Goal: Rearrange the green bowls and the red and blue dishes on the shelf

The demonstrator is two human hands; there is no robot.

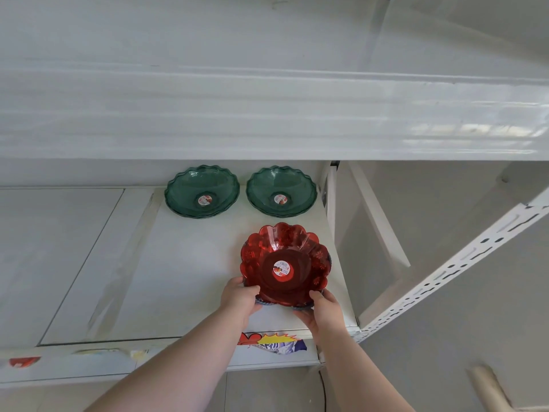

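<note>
White shelf (pixel 184 263): left hand (pixel 239 300) and right hand (pixel 322 307) each grip the upward-facing red dish (pixel 285 263), stacked on blue.

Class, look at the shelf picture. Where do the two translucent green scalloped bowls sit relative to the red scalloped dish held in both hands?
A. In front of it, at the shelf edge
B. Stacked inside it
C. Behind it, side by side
C: the two translucent green scalloped bowls stand side by side at the back of the white shelf, behind the red scalloped dish.

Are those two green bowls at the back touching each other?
Apart. The head view shows a strip of white shelf between the left green bowl and the right green bowl; their scalloped rims do not meet.
</note>
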